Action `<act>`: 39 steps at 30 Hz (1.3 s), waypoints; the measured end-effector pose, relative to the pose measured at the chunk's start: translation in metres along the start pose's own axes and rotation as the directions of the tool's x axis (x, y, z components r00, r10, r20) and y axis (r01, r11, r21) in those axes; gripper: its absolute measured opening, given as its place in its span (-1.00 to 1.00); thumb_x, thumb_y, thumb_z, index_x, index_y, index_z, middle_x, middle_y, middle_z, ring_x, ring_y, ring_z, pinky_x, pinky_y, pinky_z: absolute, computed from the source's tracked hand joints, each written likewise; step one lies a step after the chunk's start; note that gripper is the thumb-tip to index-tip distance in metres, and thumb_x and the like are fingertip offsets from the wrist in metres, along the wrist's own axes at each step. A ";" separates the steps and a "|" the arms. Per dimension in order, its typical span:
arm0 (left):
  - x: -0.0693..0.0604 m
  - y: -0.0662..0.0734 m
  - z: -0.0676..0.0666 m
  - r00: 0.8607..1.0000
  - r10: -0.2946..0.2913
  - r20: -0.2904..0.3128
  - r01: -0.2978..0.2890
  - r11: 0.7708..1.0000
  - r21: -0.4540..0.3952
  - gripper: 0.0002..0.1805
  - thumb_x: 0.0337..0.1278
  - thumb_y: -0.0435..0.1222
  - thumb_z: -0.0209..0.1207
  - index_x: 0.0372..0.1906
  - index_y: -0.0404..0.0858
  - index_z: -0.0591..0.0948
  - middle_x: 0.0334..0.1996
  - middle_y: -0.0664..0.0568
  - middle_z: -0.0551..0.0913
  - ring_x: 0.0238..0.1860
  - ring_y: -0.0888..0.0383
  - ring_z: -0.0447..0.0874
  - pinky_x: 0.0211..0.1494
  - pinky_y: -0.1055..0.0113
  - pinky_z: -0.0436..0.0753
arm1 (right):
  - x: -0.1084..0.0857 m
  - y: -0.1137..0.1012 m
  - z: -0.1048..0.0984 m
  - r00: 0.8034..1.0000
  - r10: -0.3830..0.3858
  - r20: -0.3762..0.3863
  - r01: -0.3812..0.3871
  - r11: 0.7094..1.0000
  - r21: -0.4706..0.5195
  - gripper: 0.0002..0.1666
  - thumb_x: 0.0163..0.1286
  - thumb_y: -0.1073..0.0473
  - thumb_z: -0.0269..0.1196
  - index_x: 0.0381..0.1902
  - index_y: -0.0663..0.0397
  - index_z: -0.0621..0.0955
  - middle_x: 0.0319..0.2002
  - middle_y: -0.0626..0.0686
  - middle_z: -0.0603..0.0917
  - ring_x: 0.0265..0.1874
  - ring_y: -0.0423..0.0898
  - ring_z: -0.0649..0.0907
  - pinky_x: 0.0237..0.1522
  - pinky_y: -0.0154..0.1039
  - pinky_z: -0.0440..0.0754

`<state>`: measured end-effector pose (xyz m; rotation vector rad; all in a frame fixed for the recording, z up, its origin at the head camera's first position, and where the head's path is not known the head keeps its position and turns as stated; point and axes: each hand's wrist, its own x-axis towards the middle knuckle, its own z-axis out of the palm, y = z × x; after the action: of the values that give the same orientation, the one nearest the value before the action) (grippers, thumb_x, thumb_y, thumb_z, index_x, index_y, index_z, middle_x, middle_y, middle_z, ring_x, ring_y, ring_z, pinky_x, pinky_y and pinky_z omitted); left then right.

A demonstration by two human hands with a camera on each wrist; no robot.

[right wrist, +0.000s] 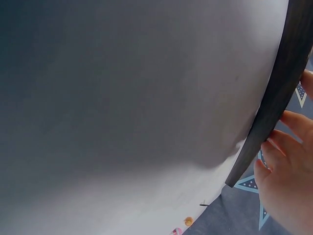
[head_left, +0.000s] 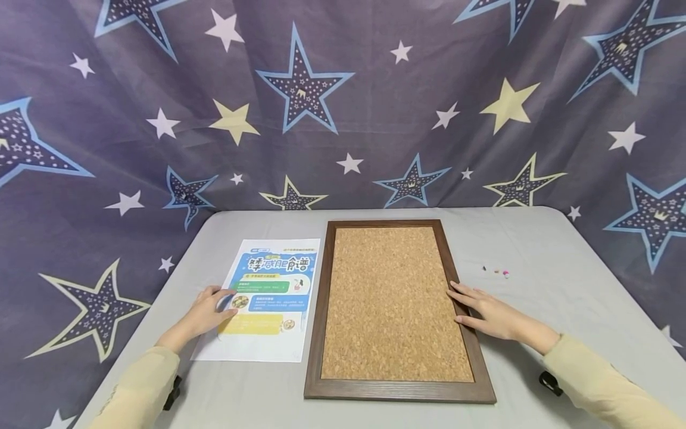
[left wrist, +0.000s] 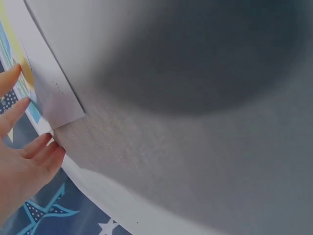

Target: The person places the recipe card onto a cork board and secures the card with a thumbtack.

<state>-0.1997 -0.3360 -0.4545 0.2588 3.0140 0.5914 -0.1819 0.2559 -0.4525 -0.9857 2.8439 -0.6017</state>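
A printed sheet (head_left: 262, 348) with blue, green and yellow panels lies flat on the left of the table. Over its left edge rests my left hand (head_left: 206, 310), fingers loosely extended; the left wrist view shows the fingers (left wrist: 13, 116) by the paper's edge. To the right of the sheet lies a cork board (head_left: 396, 298) in a dark brown wooden frame. My right hand (head_left: 490, 316) touches the right side of that frame with spread fingertips. In the right wrist view the fingers (right wrist: 276, 144) lie along the frame's dark edge (right wrist: 274, 103).
Several tiny items lie right of the board: a dark one (head_left: 485, 268), an orange one (head_left: 496, 271) and a pink one (head_left: 506, 274). They look like small pins. The pale grey table (head_left: 563, 268) ends at a star-patterned curtain (head_left: 375, 119).
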 end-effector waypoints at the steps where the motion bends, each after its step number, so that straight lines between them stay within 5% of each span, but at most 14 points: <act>1: 0.000 0.000 0.000 1.000 0.000 -0.005 0.000 1.000 -0.008 -0.44 -0.02 -0.22 0.18 0.06 -0.48 0.40 0.02 -0.54 0.19 0.03 -0.40 0.15 0.00 -0.27 0.21 | 0.000 0.000 0.000 1.000 0.001 0.000 -0.001 1.000 0.000 -0.35 0.29 0.00 0.07 0.23 0.26 0.28 0.27 0.29 0.16 0.21 0.26 0.19 0.15 0.17 0.09; 15: 0.001 0.000 -0.005 0.996 -0.076 -0.035 0.070 0.985 -0.158 -0.50 -0.15 -0.46 0.22 0.00 -0.57 0.42 -0.05 -0.46 0.18 -0.10 -0.34 0.34 -0.09 -0.09 0.43 | 0.001 0.000 0.002 1.000 -0.019 -0.017 0.019 1.000 0.010 -0.35 0.30 -0.01 0.06 0.22 0.28 0.29 0.26 0.30 0.18 0.19 0.31 0.20 0.10 0.20 0.17; 25: -0.001 -0.012 -0.004 0.986 -0.098 -0.133 0.065 0.970 -0.234 -0.72 -0.05 -0.57 0.05 -0.15 -0.55 0.54 -0.19 -0.40 0.48 -0.23 -0.17 0.48 -0.21 0.07 0.50 | 0.000 0.000 0.004 1.000 0.014 -0.007 -0.014 1.000 0.015 -0.33 0.29 -0.02 0.07 0.24 0.24 0.27 0.28 0.27 0.16 0.22 0.26 0.19 0.13 0.16 0.16; 28: -0.002 -0.014 -0.007 0.981 -0.167 -0.103 0.127 0.940 -0.315 -0.73 0.02 -0.54 0.02 -0.14 -0.54 0.55 -0.14 -0.41 0.49 -0.23 -0.09 0.52 -0.24 0.25 0.53 | -0.001 0.000 0.004 1.000 0.016 -0.005 -0.016 1.000 0.016 -0.33 0.29 -0.02 0.07 0.24 0.25 0.27 0.28 0.27 0.16 0.22 0.25 0.18 0.13 0.16 0.16; 32: -0.002 -0.018 -0.011 0.964 -0.264 -0.022 0.228 0.868 -0.441 -0.68 0.08 -0.48 0.00 -0.04 -0.55 0.48 -0.06 -0.43 0.46 -0.33 0.17 0.54 -0.38 0.45 0.52 | -0.001 -0.001 0.003 1.000 0.017 -0.009 -0.017 1.000 0.017 -0.34 0.28 -0.02 0.08 0.24 0.25 0.28 0.28 0.27 0.16 0.22 0.25 0.19 0.13 0.15 0.16; 39: -0.003 -0.028 -0.017 0.936 -0.345 0.073 0.323 0.755 -0.570 -0.57 0.08 -0.37 0.05 0.07 -0.49 0.42 0.11 -0.42 0.32 -0.35 0.36 0.53 -0.31 0.44 0.54 | 0.000 -0.001 0.001 1.000 0.014 -0.009 -0.014 1.000 0.016 -0.34 0.29 -0.01 0.08 0.24 0.26 0.27 0.28 0.28 0.16 0.22 0.26 0.19 0.13 0.15 0.16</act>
<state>-0.2022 -0.3680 -0.4489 -0.3259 2.6289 1.4145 -0.1810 0.2552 -0.4534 -0.9627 2.8467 -0.6287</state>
